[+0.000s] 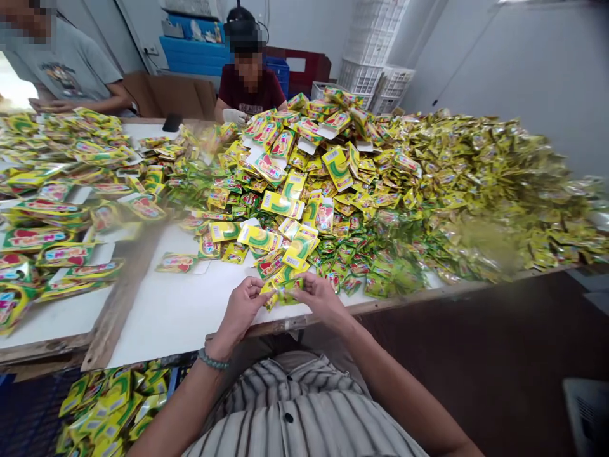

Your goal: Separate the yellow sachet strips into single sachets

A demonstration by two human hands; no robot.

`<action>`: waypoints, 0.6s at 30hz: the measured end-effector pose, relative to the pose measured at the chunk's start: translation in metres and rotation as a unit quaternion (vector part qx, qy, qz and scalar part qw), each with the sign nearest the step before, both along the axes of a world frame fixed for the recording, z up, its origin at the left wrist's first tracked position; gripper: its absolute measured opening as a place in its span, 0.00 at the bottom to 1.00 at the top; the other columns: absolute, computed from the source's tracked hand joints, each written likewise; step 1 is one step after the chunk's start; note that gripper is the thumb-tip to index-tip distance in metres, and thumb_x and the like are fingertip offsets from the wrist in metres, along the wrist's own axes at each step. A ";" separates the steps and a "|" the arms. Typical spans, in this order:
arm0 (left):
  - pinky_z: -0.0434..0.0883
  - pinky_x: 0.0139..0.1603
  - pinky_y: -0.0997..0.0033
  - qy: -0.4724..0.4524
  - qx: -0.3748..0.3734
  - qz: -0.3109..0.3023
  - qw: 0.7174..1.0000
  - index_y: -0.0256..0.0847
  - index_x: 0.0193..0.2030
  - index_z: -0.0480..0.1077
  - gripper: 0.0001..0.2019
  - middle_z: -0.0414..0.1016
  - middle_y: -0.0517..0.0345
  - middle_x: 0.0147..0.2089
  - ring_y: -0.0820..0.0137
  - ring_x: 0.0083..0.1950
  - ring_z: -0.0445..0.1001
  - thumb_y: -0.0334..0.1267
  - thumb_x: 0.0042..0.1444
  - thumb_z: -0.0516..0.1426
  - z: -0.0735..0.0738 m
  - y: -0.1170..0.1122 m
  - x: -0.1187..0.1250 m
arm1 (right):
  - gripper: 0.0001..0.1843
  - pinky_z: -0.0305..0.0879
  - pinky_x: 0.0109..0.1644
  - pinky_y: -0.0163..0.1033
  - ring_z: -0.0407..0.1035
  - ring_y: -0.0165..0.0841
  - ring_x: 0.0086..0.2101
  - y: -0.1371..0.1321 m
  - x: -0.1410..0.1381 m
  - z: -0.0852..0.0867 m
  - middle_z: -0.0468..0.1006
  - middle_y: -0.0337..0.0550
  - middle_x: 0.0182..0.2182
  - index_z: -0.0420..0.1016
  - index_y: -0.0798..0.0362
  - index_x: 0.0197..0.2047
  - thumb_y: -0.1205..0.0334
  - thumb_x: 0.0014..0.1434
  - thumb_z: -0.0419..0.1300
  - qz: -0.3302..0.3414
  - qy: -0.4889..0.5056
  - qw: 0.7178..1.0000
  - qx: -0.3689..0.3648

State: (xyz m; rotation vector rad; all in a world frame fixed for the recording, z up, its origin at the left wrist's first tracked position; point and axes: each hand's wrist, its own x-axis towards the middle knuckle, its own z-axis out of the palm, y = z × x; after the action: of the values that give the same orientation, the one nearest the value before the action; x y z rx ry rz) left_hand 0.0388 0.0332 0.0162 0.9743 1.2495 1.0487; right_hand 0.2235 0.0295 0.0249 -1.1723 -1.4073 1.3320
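At the worktop's (176, 317) near edge | left hand (245, 301) pinching a yellow sachet (269, 299), tilted | right hand (320, 295) pinching a green sachet (289, 292), long axis roughly along that edge, ends pointing left and right | yellow cartons (259, 238) beyond | sachet heap (451, 178) rightward | co-worker's gloved hand (235, 117) at far edge

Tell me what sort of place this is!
It looks like a packing workshop, though I can't be certain. A big heap of small shiny packets lies on a white-topped table, white plastic crates are stacked behind, and a person in a dark red shirt is across the table.
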 end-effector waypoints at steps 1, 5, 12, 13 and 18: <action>0.66 0.29 0.76 0.002 0.000 -0.015 1.000 0.37 0.31 0.69 0.15 0.73 0.64 0.22 0.74 0.25 0.70 0.36 0.36 0.68 0.000 -0.001 0.000 | 0.17 0.65 0.34 0.35 0.68 0.31 0.29 0.000 -0.007 0.000 0.73 0.37 0.27 0.71 0.52 0.39 0.50 0.51 0.62 0.032 0.011 0.999 -0.006; 0.64 0.26 0.77 -0.046 -0.044 -0.024 0.998 0.35 0.31 0.73 0.13 0.74 0.62 0.24 0.76 0.23 0.68 0.38 0.37 0.66 0.003 -0.004 -0.001 | 0.13 0.58 0.28 0.31 0.60 0.27 0.25 0.003 -0.020 -0.005 0.67 0.33 0.22 0.72 0.53 0.33 0.52 0.52 0.62 0.023 -0.093 0.995 0.023; 0.70 0.39 0.72 -0.157 -0.060 -0.005 0.986 0.38 0.45 0.71 0.26 0.78 0.60 0.31 0.71 0.33 0.75 0.39 0.36 0.70 0.006 -0.015 0.007 | 0.13 0.60 0.29 0.32 0.62 0.28 0.26 0.002 -0.021 -0.015 0.69 0.35 0.24 0.71 0.53 0.33 0.51 0.53 0.61 -0.048 -0.087 0.995 0.004; 0.70 0.38 0.73 -0.148 -0.060 0.011 0.987 0.38 0.43 0.71 0.26 0.78 0.61 0.30 0.72 0.33 0.75 0.39 0.35 0.70 0.005 -0.015 0.009 | 0.14 0.61 0.30 0.32 0.64 0.29 0.27 0.002 -0.021 -0.015 0.71 0.36 0.25 0.71 0.53 0.33 0.50 0.52 0.61 -0.048 -0.070 0.996 -0.007; 0.68 0.31 0.76 -0.113 -0.058 0.001 0.992 0.36 0.39 0.71 0.23 0.78 0.60 0.28 0.73 0.28 0.73 0.39 0.34 0.70 0.004 -0.010 0.013 | 0.22 0.66 0.35 0.34 0.68 0.30 0.33 -0.002 -0.014 -0.011 0.75 0.41 0.34 0.71 0.53 0.44 0.48 0.51 0.63 -0.075 -0.006 0.996 -0.049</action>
State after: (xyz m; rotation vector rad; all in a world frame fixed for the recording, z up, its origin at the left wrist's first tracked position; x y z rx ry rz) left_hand 0.0520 0.0228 0.0202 0.7437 1.1114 1.0460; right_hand 0.2090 0.0272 0.0143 -1.3248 -1.2481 1.3018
